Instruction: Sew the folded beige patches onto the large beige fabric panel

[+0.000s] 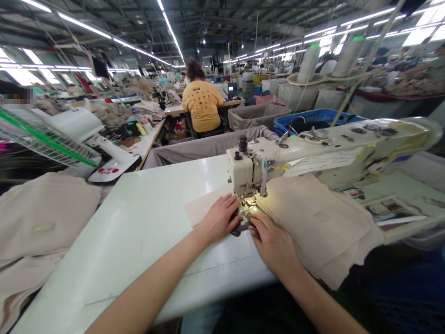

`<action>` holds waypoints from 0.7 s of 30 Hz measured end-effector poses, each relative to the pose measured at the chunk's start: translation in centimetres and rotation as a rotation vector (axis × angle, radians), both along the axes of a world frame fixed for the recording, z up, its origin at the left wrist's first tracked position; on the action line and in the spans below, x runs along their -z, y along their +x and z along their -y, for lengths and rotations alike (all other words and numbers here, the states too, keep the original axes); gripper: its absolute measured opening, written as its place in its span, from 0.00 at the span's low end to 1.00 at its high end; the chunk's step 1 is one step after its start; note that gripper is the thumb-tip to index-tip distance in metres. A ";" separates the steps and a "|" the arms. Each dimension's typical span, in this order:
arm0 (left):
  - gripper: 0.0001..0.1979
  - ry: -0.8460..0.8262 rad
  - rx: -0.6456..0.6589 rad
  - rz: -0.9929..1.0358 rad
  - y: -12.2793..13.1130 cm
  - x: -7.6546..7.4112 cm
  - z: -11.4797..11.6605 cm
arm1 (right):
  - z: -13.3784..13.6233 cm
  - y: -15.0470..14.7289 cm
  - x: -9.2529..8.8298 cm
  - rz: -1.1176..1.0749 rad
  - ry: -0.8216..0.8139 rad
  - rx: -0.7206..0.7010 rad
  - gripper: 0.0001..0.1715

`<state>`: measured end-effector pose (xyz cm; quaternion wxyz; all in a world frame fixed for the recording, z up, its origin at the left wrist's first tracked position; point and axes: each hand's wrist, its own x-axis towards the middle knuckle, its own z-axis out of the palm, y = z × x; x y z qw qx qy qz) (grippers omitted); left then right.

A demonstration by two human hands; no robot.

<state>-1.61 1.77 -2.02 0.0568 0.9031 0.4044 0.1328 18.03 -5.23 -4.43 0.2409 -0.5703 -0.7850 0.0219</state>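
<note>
My left hand lies with its fingers stretched out over a flat beige fabric piece, just left of the needle area. The sewing machine stands in front of me, its lamp lighting the presser foot. Close to the dark plate below the foot, my right hand has its fingers bent together at the tips. Whatever those fingertips may hold is too small to make out. A stack of beige fabric panels lies beside my right hand, partly draped over the table's front edge.
More beige panels are piled at the left. A white lamp-like device and a wire rack stand beyond them. Cloth-lined bins and a blue basket sit behind the machine. A person in a yellow shirt sits ahead.
</note>
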 end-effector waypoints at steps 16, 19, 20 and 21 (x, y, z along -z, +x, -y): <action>0.18 -0.108 0.070 -0.025 -2.6 -2.8 3.7 | 0.4 0.6 0.3 -0.106 0.076 0.035 0.15; 0.13 -0.037 -0.215 -0.225 -3.5 -2.9 3.0 | 0.4 1.1 0.3 -0.193 0.089 0.020 0.19; 0.13 -0.024 -0.339 -0.302 -3.6 -2.9 3.0 | 0.4 1.3 0.3 -0.224 0.083 0.006 0.20; 0.13 -0.023 -0.446 -0.363 -3.6 -2.9 3.1 | 0.5 1.5 0.3 -0.255 0.072 -0.014 0.22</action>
